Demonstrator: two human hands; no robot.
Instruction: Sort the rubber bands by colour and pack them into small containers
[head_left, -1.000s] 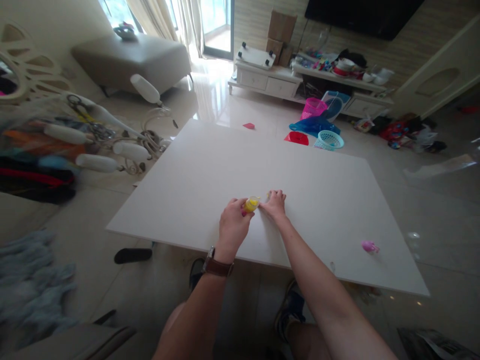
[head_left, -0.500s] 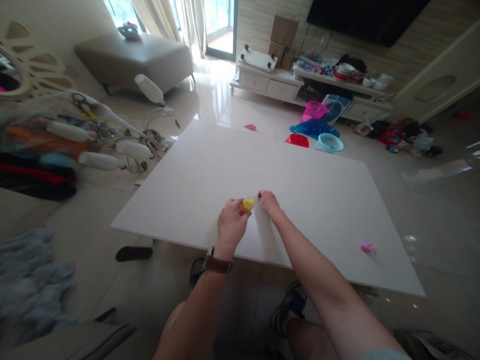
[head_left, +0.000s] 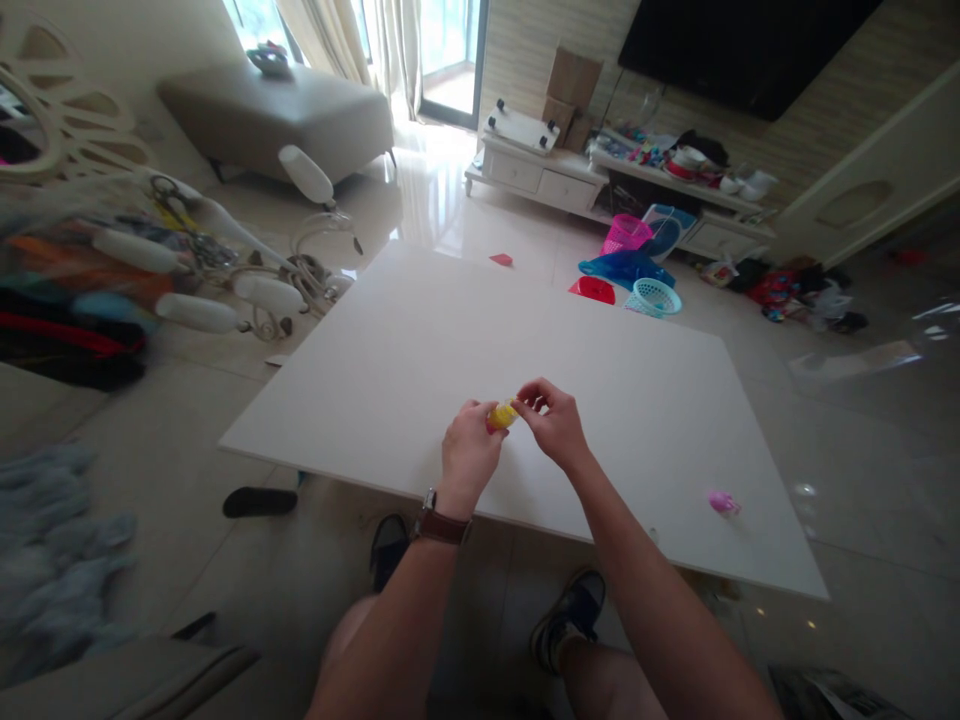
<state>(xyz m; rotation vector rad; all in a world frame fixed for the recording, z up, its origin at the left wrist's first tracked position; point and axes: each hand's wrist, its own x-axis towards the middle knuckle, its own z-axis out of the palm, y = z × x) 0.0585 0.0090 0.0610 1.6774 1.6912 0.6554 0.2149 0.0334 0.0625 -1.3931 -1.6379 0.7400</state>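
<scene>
My left hand (head_left: pixel 472 448), with a brown-strapped watch at its wrist, is wrapped round a small yellow container (head_left: pixel 502 415) that has a clear end and a pink part low down. The container is tilted, its clear end pointing toward my right hand (head_left: pixel 553 418). The fingertips of my right hand are pinched together at that clear end; whether they grip the rim or something tiny is too small to tell. Off to the right on the white table (head_left: pixel 600 350) lies a small pink toy-like object (head_left: pixel 723 502), apart from both hands.
Beyond the table's far edge stand a light-blue basket (head_left: pixel 654 297), a red container (head_left: pixel 594 290) and a pink basket (head_left: pixel 627 233) on the floor. A lamp-like fixture with white shades (head_left: pixel 270 293) is at the left. A red piece (head_left: pixel 501 260) lies on the floor.
My right hand has come back to the container's clear end, its fingertips now meeting it. My left hand has shifted slightly right and tipped the container. The view has moved a little.
</scene>
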